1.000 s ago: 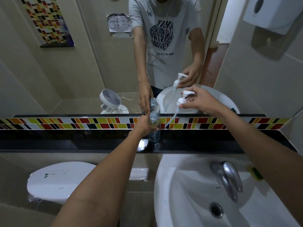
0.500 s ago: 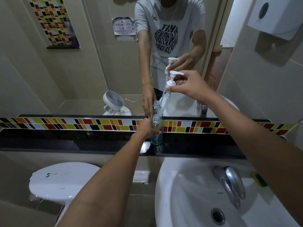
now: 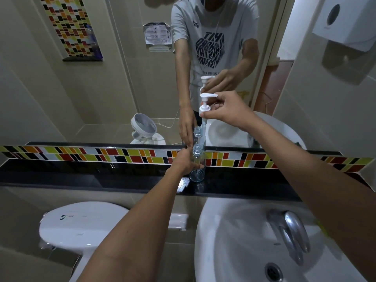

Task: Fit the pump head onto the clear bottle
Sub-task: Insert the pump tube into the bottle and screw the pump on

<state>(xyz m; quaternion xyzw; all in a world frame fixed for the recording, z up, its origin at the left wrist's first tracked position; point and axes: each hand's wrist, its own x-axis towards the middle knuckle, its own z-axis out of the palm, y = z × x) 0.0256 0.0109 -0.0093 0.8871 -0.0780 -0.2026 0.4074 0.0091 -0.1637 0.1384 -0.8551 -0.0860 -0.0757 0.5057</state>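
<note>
A small clear bottle (image 3: 197, 167) with an open threaded neck stands upright on the black ledge (image 3: 81, 174) below the mirror. My left hand (image 3: 184, 162) grips its left side. My right hand (image 3: 225, 109) pinches a white pump head (image 3: 204, 104) by its collar, held upright right above the bottle. Its clear dip tube (image 3: 203, 131) hangs down toward the neck; whether the tip has entered the opening I cannot tell. The mirror repeats the hands, the bottle and the pump.
A white basin (image 3: 234, 241) with a chrome tap (image 3: 289, 231) lies below on the right. A white toilet lid (image 3: 81, 224) sits lower left. A coloured tile strip (image 3: 101, 154) backs the ledge. A white dispenser (image 3: 345, 21) hangs on the right wall.
My right hand lifted the pump head from beside the bottle and swung it left until it is upright above the neck. My left hand kept holding the bottle in place.
</note>
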